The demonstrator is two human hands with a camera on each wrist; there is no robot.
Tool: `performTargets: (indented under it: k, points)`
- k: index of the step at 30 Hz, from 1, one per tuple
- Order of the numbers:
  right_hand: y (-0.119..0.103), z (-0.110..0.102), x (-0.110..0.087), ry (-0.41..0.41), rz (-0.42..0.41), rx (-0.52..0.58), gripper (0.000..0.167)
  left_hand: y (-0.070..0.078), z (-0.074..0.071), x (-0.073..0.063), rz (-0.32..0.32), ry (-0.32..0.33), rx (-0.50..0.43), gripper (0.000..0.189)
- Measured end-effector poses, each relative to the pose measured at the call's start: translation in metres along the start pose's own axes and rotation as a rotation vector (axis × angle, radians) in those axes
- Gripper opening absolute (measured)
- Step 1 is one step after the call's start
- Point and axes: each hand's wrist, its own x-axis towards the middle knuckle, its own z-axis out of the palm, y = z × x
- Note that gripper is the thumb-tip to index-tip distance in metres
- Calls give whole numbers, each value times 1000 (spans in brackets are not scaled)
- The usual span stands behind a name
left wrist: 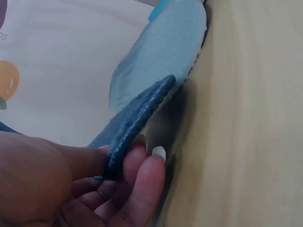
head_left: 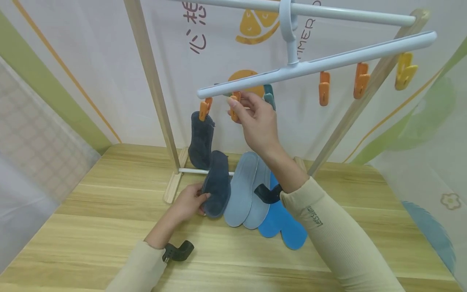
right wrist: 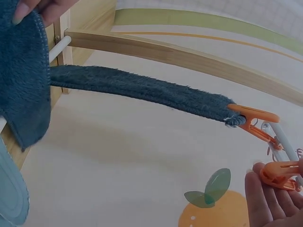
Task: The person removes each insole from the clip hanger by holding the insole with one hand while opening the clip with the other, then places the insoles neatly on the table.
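With thumb and fingers my left hand (head_left: 189, 201) pinches the edge of a dark blue fuzzy insole (head_left: 217, 182), lifted off the table in the left wrist view. Up under the hanger (head_left: 255, 80), my right hand (head_left: 260, 121) holds an orange clip (head_left: 234, 107) between thumb and fingers. A second dark insole (head_left: 200, 140) hangs by its end from another orange clip (head_left: 205, 109) at the hanger's left end. Beside the held insole lie light grey-blue insoles (head_left: 240, 190) and bright blue insoles (head_left: 292, 229), partly hidden behind my right forearm.
The hanger hooks over the white bar (head_left: 339, 11) of a wooden rack (head_left: 151, 73). Farther along it hang a teal clip (head_left: 269, 97), orange clips (head_left: 324, 89) and a yellow clip (head_left: 405, 72). The rack stands on a wood-grain table (head_left: 109, 202), before a printed curtain (head_left: 226, 44).
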Motion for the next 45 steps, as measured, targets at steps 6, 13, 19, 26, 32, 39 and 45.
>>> performTargets:
  k: [6, 13, 19, 26, 32, 39, 45]
  points:
    - [-1, 0, -2, 0, -2, -3, 41, -3, 0, 0, -29, -35, 17, 23]
    - [-1, -2, -4, 4, 11, 3, 43, -5, 3, 0, -103, 30, 66, 39]
    - [-1, 0, -4, 12, 16, 5, 43, -5, 3, 1, -135, 96, 137, 43]
    - [2, 0, -5, 20, 14, 4, 45, -1, 3, 0, -131, 121, 196, 41]
    - [4, 0, -5, 17, 13, 12, 46, 0, 4, 0, -121, 160, 284, 40]
    - [4, 0, -5, 12, 8, 22, 46, -1, 4, 0, -108, 203, 324, 40]
    - [4, -1, -7, -3, 10, 28, 45, -1, 1, 1, -108, 238, 332, 39]
